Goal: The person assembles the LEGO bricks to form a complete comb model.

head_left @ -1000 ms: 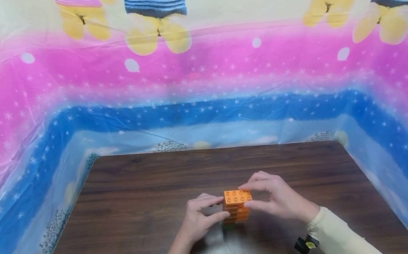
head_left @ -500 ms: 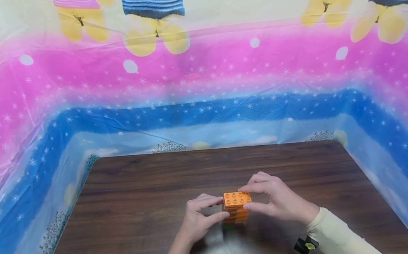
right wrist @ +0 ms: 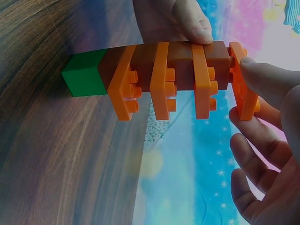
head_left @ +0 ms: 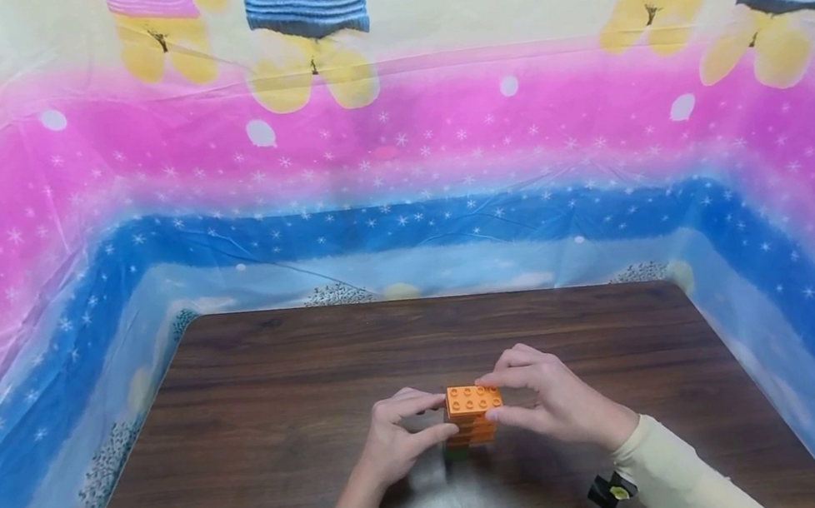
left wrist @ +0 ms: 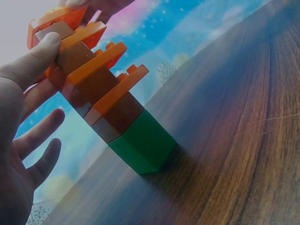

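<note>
A tower of toy building bricks stands on the table, with a green brick (left wrist: 143,145) at its foot. Above that, brown bricks (right wrist: 143,61) alternate with thin orange plates (right wrist: 161,89) that jut out to one side. My left hand (head_left: 394,436) grips the upper tower, its thumb and forefinger on opposite faces near the top brown brick. Between thumb and fingers, my right hand (head_left: 555,395) pinches the topmost orange plate (head_left: 469,399), studs up. In the right wrist view this plate sits slightly tilted at the studs of the top brown brick, a narrow gap showing.
The dark wood-grain table (head_left: 277,369) reaches to a printed cloth (head_left: 345,232) hung around its back and sides. Black wrist cameras sit at both cuffs, the right camera (head_left: 612,491) showing more fully.
The topmost orange plate has come down slightly onto the tower, my right fingertips lowering with it. My left hand stays about where it was.
</note>
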The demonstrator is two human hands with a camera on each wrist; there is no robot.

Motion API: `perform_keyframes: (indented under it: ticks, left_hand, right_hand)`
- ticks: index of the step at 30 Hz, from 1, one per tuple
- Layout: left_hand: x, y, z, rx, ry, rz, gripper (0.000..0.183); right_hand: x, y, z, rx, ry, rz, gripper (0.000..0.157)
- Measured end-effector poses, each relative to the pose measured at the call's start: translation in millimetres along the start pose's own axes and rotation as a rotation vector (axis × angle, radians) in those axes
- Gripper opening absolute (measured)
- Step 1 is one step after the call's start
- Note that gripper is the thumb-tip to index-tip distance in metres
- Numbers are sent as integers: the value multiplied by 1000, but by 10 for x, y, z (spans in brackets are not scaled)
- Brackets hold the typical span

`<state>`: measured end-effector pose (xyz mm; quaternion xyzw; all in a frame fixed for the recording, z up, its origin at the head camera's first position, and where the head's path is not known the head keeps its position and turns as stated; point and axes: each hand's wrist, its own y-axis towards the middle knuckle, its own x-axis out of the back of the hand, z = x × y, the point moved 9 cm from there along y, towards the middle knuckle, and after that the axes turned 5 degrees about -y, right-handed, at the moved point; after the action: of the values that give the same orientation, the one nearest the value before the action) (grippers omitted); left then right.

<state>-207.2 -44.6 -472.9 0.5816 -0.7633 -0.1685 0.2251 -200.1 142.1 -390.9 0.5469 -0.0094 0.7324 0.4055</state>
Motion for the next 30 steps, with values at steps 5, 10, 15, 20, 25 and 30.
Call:
perform_keyframes:
  ticks: [5, 10, 15, 20, 25, 30]
  left_hand:
    - [-7, -4, 11, 9, -6, 6, 32]
    - [-12, -1, 2, -10, -20, 8, 32]
    - [-6, -1, -16, -40, -16, 4, 31]
    - [-1, 1, -22, -38, -10, 7, 32]
    - [-2, -4, 13, -9, -7, 6, 32]
    - [-9, -23, 45, 20, -18, 4, 32]
  right_hand:
    - [-16, 15, 3, -3, 8, 17, 32]
    - [-29, 28, 5, -10, 6, 33, 31]
    - [-27, 32, -4, -27, -9, 43, 31]
    - [-33, 28, -9, -33, -6, 52, 31]
    - [-40, 32, -9, -40, -10, 58, 31]
    - [-41, 41, -5, -44, -30, 66, 32]
